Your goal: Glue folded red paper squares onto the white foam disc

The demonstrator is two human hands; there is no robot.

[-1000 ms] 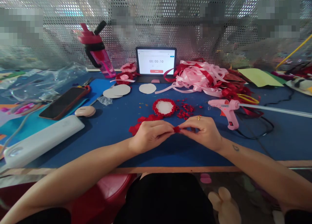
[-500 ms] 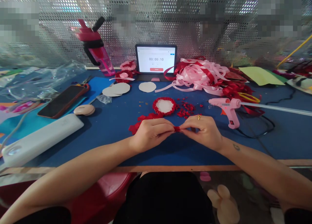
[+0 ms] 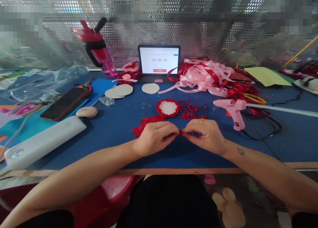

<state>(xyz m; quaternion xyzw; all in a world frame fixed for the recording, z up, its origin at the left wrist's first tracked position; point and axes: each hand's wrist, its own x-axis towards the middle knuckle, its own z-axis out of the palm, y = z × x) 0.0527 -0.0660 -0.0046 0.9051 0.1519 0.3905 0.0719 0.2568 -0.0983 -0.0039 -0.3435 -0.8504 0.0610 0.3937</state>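
Between the fingertips of both hands is a small piece of red ribbon [image 3: 181, 132], mostly hidden by the fingers. My left hand [image 3: 155, 137] pinches its left end and my right hand [image 3: 207, 133] pinches its right end. Beside and behind my left hand lies a pile of red ribbon pieces [image 3: 141, 125], partly covered by that hand. Just beyond my hands sits a white disc [image 3: 168, 107] edged with a ring of red folded pieces. Small red scraps [image 3: 190, 110] are scattered to its right, behind my right hand.
A pink glue gun [image 3: 235, 112] with a long glue stick stands at right, its cord trailing. Behind are a ribbon heap [image 3: 203, 76], a tablet [image 3: 159, 60], white paper discs [image 3: 123, 89] and a bottle [image 3: 100, 52]. At left lie a phone [image 3: 65, 103] and a long white device [image 3: 47, 142].
The fingertips of both hands have drawn closer together, so less of the red ribbon piece shows between them. The rest of the table's contents stay in place.
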